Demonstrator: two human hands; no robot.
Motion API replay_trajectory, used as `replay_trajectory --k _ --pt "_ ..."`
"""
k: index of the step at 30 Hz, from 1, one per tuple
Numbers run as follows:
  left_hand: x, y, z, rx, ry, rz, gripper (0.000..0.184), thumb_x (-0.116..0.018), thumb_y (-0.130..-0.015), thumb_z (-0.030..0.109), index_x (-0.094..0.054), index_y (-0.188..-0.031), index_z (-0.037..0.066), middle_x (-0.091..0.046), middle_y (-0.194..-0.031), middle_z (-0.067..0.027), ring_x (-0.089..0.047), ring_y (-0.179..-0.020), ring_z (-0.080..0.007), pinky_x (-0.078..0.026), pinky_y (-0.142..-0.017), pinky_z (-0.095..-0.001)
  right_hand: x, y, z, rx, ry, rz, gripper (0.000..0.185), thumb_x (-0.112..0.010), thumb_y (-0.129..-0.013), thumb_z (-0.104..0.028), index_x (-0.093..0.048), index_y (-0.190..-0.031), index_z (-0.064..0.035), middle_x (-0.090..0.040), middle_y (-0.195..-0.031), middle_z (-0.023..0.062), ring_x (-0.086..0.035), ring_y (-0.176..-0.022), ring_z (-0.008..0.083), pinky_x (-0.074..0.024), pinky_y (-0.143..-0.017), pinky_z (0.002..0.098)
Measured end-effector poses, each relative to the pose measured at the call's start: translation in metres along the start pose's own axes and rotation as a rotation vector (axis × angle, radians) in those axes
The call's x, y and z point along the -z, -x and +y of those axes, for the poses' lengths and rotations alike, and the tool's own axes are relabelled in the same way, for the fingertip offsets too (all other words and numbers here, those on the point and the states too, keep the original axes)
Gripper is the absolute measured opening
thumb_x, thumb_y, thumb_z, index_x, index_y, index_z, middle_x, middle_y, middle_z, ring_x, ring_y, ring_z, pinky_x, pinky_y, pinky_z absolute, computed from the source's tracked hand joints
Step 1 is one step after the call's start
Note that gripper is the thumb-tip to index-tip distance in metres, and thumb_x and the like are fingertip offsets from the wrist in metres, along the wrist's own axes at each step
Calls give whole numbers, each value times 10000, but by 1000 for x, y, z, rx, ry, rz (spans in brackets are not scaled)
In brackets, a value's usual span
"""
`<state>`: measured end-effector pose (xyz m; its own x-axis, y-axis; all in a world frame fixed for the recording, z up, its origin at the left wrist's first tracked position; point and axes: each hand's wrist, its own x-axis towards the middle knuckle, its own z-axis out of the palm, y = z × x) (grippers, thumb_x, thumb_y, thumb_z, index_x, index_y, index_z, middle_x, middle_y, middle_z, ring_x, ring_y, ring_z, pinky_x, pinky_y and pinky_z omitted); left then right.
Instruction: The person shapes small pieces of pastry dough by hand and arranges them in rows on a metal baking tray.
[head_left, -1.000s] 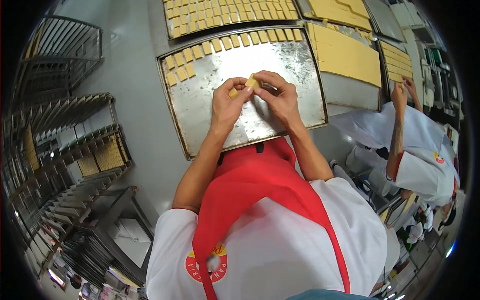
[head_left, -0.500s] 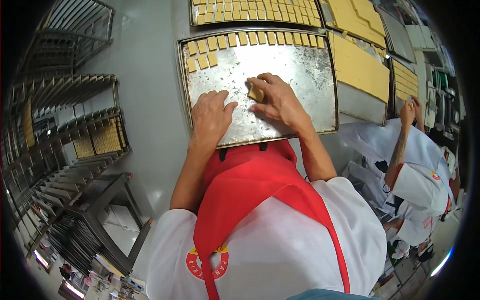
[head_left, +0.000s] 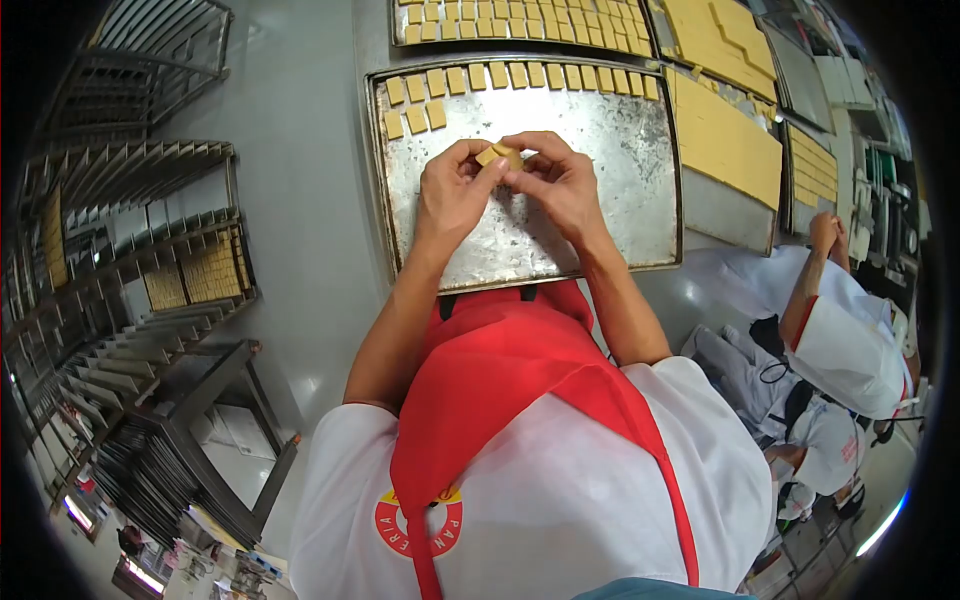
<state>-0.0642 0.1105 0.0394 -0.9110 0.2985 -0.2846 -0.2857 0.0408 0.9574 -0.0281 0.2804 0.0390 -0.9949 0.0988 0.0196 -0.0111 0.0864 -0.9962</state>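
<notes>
Over the middle of a worn metal tray (head_left: 540, 250), my left hand (head_left: 458, 192) and my right hand (head_left: 562, 188) meet with fingertips nearly touching. Fingers of my left hand pinch a small yellow dough piece (head_left: 489, 155). My right hand grips another yellow piece (head_left: 513, 159) right beside it, partly hidden by the fingers. A row of flat yellow rectangles (head_left: 477, 77) runs along the tray's far edge, with a short second row (head_left: 415, 121) below it at the left.
Another tray of cut pieces (head_left: 520, 22) lies beyond. Yellow dough sheets (head_left: 725, 135) are on the right, near a co-worker's hands (head_left: 828, 235). Metal racks (head_left: 130, 240) stand at the left.
Half a second ago my left hand was apart and empty over the tray's left side. It has come to my right hand and now holds a piece. The view has shifted slightly.
</notes>
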Motion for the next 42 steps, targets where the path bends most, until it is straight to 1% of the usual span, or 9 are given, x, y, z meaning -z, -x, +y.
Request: replay_trajectory --k 3,12,16,18,22,25,28,29,42 --pt "0 1 2 -7 242 6 211 -696 -1007 89 -686 -1162 -54 -726 -995 -71 -684 -872 -104 -560 -748 -242 9 -7 -6 -342 -263 -38 373 -774 -890 25 -706 -1257 31 -745 -915 100 -673 -744 129 -551 -705 274" --pt "17 -14 4 142 252 -81 326 -825 -927 271 -723 -1082 3 -697 -792 -19 -553 -638 -47 -416 -552 -197 -9 -16 11 37 -230 18 284 -777 -846 43 -745 -1123 -12 -733 -1038 54 -687 -889 116 -557 -792 270" --pt "21 -18 6 105 205 -55 297 -828 -917 280 -761 -1021 10 -694 -782 -7 -527 -631 -38 -393 -540 -200 -9 -20 6 -8 -197 9 272 -770 -825 60 -745 -1088 -6 -721 -1111 39 -675 -954 116 -552 -822 260" --pt "26 -21 8 78 72 -28 261 -812 -921 248 -787 -993 -2 -704 -771 0 -559 -657 -66 -442 -560 -259 -5 -26 9 -79 -167 -62 303 -735 -858 112 -728 -1145 16 -695 -1187 84 -689 -1068 177 -577 -937 301" --pt "28 -27 16 -80 -184 115 204 -793 -912 192 -799 -1010 14 -718 -777 -44 -635 -664 -177 -496 -613 -350 -12 -42 7 -58 -261 -17 294 -754 -861 86 -731 -1142 4 -704 -1136 68 -690 -1004 165 -576 -889 295" --pt "24 -35 15 -543 -673 397 136 -766 -888 170 -795 -989 83 -677 -853 -134 -686 -777 -363 -543 -679 -447 -11 -60 12 123 322 91 304 -789 -856 -13 -730 -1155 -22 -717 -1079 85 -688 -925 193 -562 -790 329" --pt "24 -41 -3 -554 -1018 322 62 -743 -887 141 -754 -924 93 -644 -838 -112 -685 -774 -334 -551 -674 -457 -7 -65 13 350 841 -49 293 -774 -856 -64 -737 -1145 -31 -721 -1070 135 -697 -933 305 -568 -812 387" --pt "24 -42 -9 -554 -1019 327 62 -743 -887 141 -754 -924 93 -644 -838 -112 -685 -774 -334 -551 -674 -457 -8 -66 21 358 809 -40 272 -760 -855 -93 -747 -1123 -46 -720 -1060 155 -682 -938 381 -565 -832 430" --pt "22 -45 -16 -566 -989 387 45 -742 -907 148 -727 -931 113 -615 -824 -90 -666 -774 -322 -535 -654 -457 -26 -72 28 408 804 44 218 -791 -841 -104 -753 -1051 -62 -732 -1053 93 -702 -952 317 -570 -815 401"
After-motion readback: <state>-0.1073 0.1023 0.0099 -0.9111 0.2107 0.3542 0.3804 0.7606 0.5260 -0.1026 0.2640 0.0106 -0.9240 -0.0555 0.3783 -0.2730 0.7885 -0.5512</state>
